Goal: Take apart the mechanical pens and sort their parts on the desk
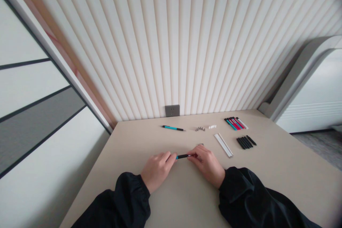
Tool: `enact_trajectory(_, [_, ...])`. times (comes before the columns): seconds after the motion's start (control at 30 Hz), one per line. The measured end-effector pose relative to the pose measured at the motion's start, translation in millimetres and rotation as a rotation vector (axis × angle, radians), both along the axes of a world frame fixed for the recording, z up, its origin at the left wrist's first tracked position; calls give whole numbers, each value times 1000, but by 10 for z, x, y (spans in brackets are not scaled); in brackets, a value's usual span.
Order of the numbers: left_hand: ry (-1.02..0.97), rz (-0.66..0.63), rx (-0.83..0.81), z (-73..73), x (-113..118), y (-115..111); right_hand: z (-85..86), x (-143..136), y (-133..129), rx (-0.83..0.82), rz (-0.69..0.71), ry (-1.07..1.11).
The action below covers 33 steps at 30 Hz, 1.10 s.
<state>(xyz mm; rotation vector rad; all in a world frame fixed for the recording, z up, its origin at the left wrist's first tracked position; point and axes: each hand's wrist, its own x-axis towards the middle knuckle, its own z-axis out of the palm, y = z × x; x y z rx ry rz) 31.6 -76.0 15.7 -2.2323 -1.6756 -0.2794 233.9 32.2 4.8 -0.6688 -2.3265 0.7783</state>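
A pen (182, 156) with a blue barrel and a black grip lies level between my two hands, a little above the beige table (184, 203). My left hand (158, 168) is closed round its blue end and covers most of the barrel. At the other end, the fingertips of my right hand (206, 163) pinch together at the tip of the black grip. Whatever small part sits between those fingertips is too small to make out. A small dark object (202, 144) shows just behind my right hand. Another blue and black pen (173, 128) lies farther back.
Small metal tips (200, 128) and white pieces (212, 127) lie behind my hands. To the right are thin white tubes (223, 145), black grips (244, 142) and several coloured barrels (236, 123). A ribbed wall (171, 42) with a dark socket (172, 110) borders the table's back edge.
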Motion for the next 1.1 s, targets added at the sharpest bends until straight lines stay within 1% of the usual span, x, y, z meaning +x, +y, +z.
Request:
enact_trajectory(0.17, [-44,38,-4,-52,-16,9,35,26,58,59,-9,73])
enact_trajectory(0.23, [-51,55,-1,-64,-16,11,40,57,138,78,-50,100])
enact_trajectory(0.3, [-48,68,6,-67,-11,13,26,96,258,102,-121,101])
enact_trajectory(0.37, [-38,71,12,-66,-3,16,-6,137,406,147,-176,59])
enact_trajectory(0.47, [-31,64,0,-63,6,23,-62,189,622,234,-210,-56])
enact_trajectory(0.6, [-43,52,-15,-62,12,31,-113,202,784,308,-224,-204])
enact_trajectory(0.7, [-49,47,-19,-53,16,32,-131,173,806,344,-231,-256])
enact_trajectory(0.77, [-50,44,-23,-44,21,31,-136,152,797,339,-240,-264])
enact_trajectory(0.97, [-48,43,-16,-16,41,30,-111,125,762,278,-250,-261])
enact_trajectory(1.1, [-46,53,-38,5,59,31,-104,99,782,208,-297,-217])
